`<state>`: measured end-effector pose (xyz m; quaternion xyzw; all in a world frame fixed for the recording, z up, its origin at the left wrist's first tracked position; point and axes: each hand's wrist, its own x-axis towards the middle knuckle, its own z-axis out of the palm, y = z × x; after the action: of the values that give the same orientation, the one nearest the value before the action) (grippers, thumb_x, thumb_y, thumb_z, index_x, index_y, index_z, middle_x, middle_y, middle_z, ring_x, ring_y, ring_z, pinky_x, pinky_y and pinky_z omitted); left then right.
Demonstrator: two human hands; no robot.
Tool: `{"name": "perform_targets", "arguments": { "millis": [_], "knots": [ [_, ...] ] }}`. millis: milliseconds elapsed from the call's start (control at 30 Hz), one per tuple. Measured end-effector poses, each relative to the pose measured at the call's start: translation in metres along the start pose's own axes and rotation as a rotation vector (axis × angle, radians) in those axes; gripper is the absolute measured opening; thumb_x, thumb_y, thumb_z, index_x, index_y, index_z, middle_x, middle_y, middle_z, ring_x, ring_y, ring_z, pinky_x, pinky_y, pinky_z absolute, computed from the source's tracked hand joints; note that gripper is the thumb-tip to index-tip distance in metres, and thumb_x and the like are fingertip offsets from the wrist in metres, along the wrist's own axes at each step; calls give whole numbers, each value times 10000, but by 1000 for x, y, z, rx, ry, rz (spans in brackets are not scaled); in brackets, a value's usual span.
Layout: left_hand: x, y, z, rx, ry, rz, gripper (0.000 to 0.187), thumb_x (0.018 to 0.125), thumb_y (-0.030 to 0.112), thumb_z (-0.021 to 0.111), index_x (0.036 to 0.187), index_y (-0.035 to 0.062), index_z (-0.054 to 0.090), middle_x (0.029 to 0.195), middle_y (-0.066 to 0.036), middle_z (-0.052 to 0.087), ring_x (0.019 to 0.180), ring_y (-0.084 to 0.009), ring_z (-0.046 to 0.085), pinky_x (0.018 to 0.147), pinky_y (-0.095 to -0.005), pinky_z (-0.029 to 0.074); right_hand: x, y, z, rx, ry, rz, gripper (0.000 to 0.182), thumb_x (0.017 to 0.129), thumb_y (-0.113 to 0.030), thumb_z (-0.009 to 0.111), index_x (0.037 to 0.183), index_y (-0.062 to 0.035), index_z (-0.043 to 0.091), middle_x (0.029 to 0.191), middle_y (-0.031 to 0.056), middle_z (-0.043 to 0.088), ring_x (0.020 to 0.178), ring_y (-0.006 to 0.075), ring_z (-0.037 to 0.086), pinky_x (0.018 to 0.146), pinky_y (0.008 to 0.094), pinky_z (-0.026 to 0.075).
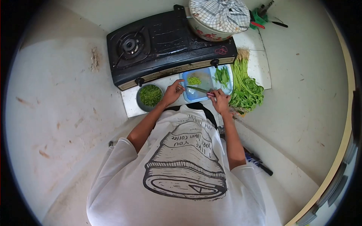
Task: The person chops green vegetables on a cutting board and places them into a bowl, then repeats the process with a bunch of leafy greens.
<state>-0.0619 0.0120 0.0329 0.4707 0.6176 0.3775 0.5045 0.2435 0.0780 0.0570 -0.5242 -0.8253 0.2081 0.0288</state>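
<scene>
My right hand [220,101] grips a knife [199,89] by its handle, the blade pointing left across a blue tray [194,99]. Just above the blade lies a small heap of chopped greens [194,80]. Several cut leaves [222,76] rest at the tray's right side. At the tray's left edge is my left hand [174,91], its fingers loosely bent and apart, with nothing seen in them. Below and left of that hand, a grey bowl [139,104] holds finely chopped greens [151,95].
A black gas stove [166,47] stands behind the tray. On its right side sits a large pot [209,33] covered with a checked cloth [220,15]. Long-stemmed leafy greens [245,84] lie right of the tray. Red- and black-handled tools [258,25] are at the back right.
</scene>
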Motion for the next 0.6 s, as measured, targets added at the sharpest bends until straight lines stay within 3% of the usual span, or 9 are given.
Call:
{"name": "perform_targets", "arguments": {
  "millis": [233, 433, 533, 600],
  "knots": [
    [26, -2, 13, 40, -131, 43, 402, 989, 108, 692, 1381, 84, 608, 899, -76, 721, 767, -160, 695, 742, -324, 560, -73, -20, 30, 248, 105, 340, 280, 947, -353, 727, 1153, -164, 723, 1116, 47, 667, 1070, 285, 652, 964, 499, 368],
    [41, 13, 31, 231, -213, 128, 289, 973, 80, 694, 1260, 49, 688, 830, -57, 696, 693, -131, 660, 677, -325, 549, -127, -20, 51, 383, 165, 583, 298, 941, -357, 734, 1168, -165, 737, 1093, 58, 672, 1025, 287, 670, 942, 495, 385],
    [52, 30, 42, 293, -284, 195, 311, 962, 75, 694, 1273, 59, 684, 918, -73, 708, 716, -152, 672, 690, -337, 558, -145, -16, 58, 450, 202, 642, 283, 940, -353, 735, 1157, -172, 743, 1071, 58, 677, 1024, 283, 671, 918, 494, 400],
    [63, 44, 52, 309, -317, 270, 325, 953, 95, 691, 1275, 57, 680, 968, -99, 697, 712, -226, 673, 707, -373, 555, -153, -9, 61, 517, 236, 670, 279, 939, -354, 737, 1152, -173, 745, 1061, 58, 679, 1024, 283, 671, 903, 492, 409]
  ]
}}
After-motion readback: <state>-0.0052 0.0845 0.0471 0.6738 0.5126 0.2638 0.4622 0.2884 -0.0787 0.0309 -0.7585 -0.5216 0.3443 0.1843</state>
